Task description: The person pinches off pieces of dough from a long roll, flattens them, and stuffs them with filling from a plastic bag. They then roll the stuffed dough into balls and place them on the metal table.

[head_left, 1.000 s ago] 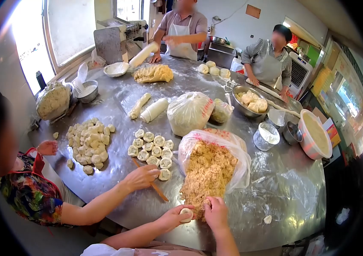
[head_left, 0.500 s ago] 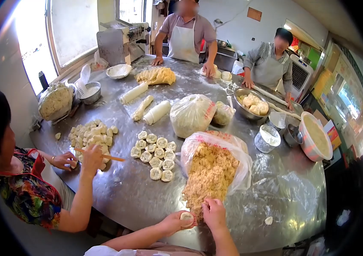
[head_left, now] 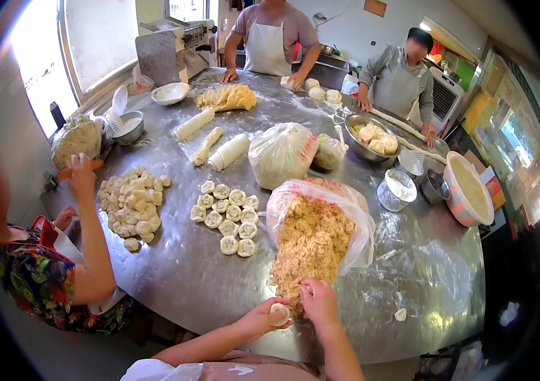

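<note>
My left hand [head_left: 265,319] holds a small round dough piece [head_left: 279,314] in its fingers, near the table's front edge. Just right of it, my right hand [head_left: 318,302] has its fingers pinched together at the lower end of a crumbly brown filling [head_left: 314,235]; whether they hold any of it is hidden. The filling spills out of an open plastic bag [head_left: 360,222]. Several round filled dough pieces [head_left: 229,216] lie in rows left of the bag.
A co-worker [head_left: 41,273] at the left holds a wooden stick [head_left: 81,169] beside a dough-piece pile [head_left: 131,202]. Two people [head_left: 269,44] [head_left: 403,82] stand across the metal table [head_left: 187,286]. A bowl [head_left: 371,136], flour tin [head_left: 397,190] and tub [head_left: 467,188] stand at the right.
The co-worker at the left has moved the stick up and left, away from the dough-piece pile. My hands stay in nearly the same place, and the dough piece in my left hand is slightly turned.
</note>
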Action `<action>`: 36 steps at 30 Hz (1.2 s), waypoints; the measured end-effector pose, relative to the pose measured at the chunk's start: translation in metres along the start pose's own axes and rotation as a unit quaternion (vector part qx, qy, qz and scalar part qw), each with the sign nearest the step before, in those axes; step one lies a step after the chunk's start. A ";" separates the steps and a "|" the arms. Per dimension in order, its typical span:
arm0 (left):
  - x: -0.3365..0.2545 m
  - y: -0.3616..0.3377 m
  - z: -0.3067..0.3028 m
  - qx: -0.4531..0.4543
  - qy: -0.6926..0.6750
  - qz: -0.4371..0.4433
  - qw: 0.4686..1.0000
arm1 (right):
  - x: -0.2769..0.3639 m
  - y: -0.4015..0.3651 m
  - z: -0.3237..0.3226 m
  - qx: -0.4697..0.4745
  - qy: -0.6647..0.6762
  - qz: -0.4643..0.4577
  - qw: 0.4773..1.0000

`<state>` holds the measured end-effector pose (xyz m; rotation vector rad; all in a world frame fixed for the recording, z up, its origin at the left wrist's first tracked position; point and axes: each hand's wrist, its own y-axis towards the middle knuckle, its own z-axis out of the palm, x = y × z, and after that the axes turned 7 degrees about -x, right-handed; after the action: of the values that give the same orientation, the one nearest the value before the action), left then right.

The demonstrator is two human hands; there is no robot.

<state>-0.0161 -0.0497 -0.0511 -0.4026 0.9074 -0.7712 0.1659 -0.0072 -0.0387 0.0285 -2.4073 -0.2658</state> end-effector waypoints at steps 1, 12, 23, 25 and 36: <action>0.001 0.002 -0.001 0.004 -0.001 -0.004 1.000 | 0.004 0.000 -0.003 -0.022 0.012 0.002 1.000; -0.002 0.001 0.004 -0.031 0.033 -0.010 0.999 | 0.027 -0.003 -0.032 -0.031 0.089 0.032 0.995; -0.025 0.012 0.027 0.030 -0.145 0.057 0.987 | 0.056 -0.009 -0.027 0.015 0.170 -0.025 0.985; -0.022 0.019 0.026 0.024 -0.108 0.079 0.991 | 0.049 -0.013 -0.020 0.010 0.138 -0.053 0.989; -0.022 0.008 0.028 -0.014 -0.095 0.113 0.989 | 0.043 -0.026 -0.023 -0.017 0.214 0.016 0.977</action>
<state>0.0024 -0.0278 -0.0280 -0.3835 0.7706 -0.5024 0.1473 -0.0406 0.0007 0.0279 -1.9726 -0.2560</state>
